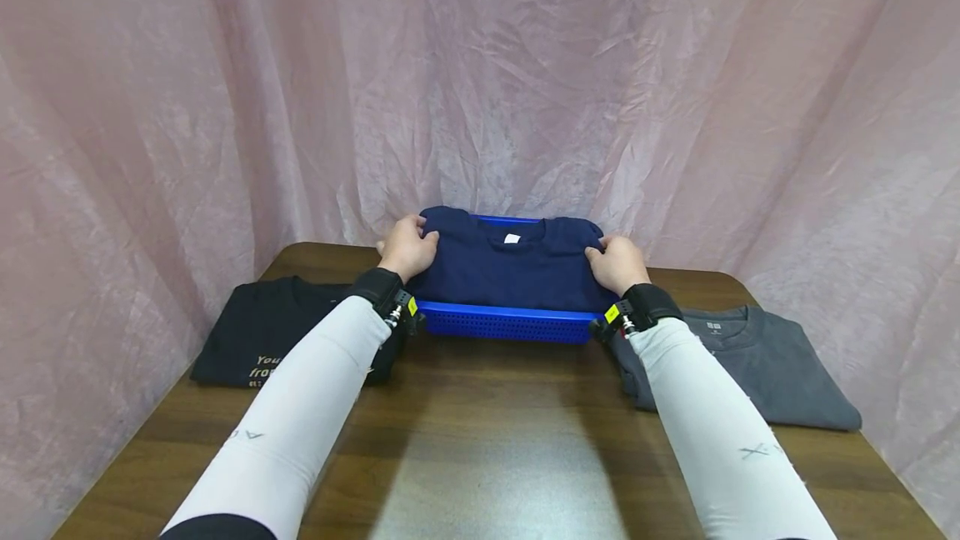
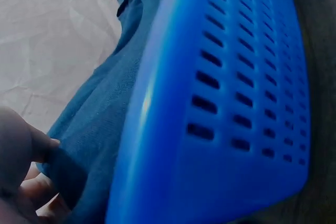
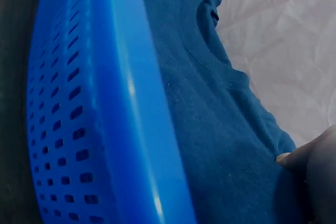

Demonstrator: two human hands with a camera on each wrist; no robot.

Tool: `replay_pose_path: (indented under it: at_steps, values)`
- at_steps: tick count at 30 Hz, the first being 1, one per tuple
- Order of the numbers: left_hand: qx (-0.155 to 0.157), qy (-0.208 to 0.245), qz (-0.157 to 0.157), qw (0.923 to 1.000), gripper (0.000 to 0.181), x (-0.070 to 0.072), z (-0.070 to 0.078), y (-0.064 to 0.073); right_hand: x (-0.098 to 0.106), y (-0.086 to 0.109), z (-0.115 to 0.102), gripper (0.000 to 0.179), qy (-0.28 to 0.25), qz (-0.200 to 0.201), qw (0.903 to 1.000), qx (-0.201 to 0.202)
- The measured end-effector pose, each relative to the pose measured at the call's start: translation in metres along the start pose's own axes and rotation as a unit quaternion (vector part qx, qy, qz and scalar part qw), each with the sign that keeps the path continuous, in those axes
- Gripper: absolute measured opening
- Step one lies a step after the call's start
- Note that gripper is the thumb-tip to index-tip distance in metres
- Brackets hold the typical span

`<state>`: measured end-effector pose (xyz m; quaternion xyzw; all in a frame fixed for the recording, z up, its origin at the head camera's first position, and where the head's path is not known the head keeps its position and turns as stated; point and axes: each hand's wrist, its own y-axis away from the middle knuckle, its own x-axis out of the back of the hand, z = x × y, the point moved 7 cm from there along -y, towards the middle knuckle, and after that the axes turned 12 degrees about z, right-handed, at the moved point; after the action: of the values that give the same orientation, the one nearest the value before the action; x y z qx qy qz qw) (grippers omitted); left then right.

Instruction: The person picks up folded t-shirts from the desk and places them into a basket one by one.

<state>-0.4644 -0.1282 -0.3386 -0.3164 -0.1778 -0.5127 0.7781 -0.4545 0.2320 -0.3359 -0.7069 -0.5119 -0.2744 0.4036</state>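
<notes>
A folded navy T-shirt (image 1: 510, 273) lies in a blue perforated basket (image 1: 510, 323) at the back of the table, its collar and white label toward the curtain. My left hand (image 1: 408, 247) pinches the shirt's left edge between thumb and fingers, as the left wrist view shows on the blue-looking cloth (image 2: 100, 114). At the opposite edge my right hand (image 1: 618, 263) grips the shirt, thumb on top; its other fingers are mostly hidden. In the right wrist view the shirt (image 3: 220, 129) rises beside the basket's rim (image 3: 142, 103).
On the left of the wooden table (image 1: 495, 440) lies a folded black T-shirt (image 1: 262, 332) with gold lettering, partly behind my left arm. A folded grey T-shirt (image 1: 780, 365) lies on the right, partly covered by my right arm. A pink curtain (image 1: 525, 82) hangs behind the table.
</notes>
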Motion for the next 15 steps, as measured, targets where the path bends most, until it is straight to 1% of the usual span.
replay_pose_path:
  at_steps: [3, 6, 8, 9, 10, 11, 15]
  values:
    - [-0.002, -0.013, -0.006, 0.9999, 0.046, -0.005, 0.000, 0.002, -0.001, 0.001, -0.002, 0.052, 0.013, 0.004, 0.9999, 0.010]
    - [0.000, -0.028, -0.013, 0.9995, 0.047, -0.009, 0.000, 0.004, 0.000, 0.005, -0.004, 0.050, 0.014, 0.010, 0.9998, 0.012]
    - [-0.002, -0.034, -0.010, 0.9994, 0.050, -0.009, -0.001, 0.005, 0.004, 0.010, -0.006, 0.049, 0.014, 0.017, 0.9996, 0.016]
    - [-0.007, -0.032, 0.002, 0.9995, 0.051, -0.011, -0.005, 0.002, 0.007, 0.012, -0.007, 0.048, 0.015, 0.024, 0.9994, 0.018]
    - [-0.013, -0.025, 0.013, 0.9995, 0.053, -0.012, -0.009, -0.002, 0.011, 0.015, -0.007, 0.046, 0.015, 0.032, 0.9992, 0.020]
    - [-0.017, -0.013, 0.017, 0.9996, 0.053, -0.010, -0.010, -0.001, 0.014, 0.018, -0.008, 0.045, 0.014, 0.041, 0.9988, 0.023]
    - [-0.031, 0.052, 0.025, 0.9979, 0.052, 0.003, -0.018, 0.006, 0.025, 0.029, -0.007, 0.042, 0.007, 0.070, 0.9969, 0.036]
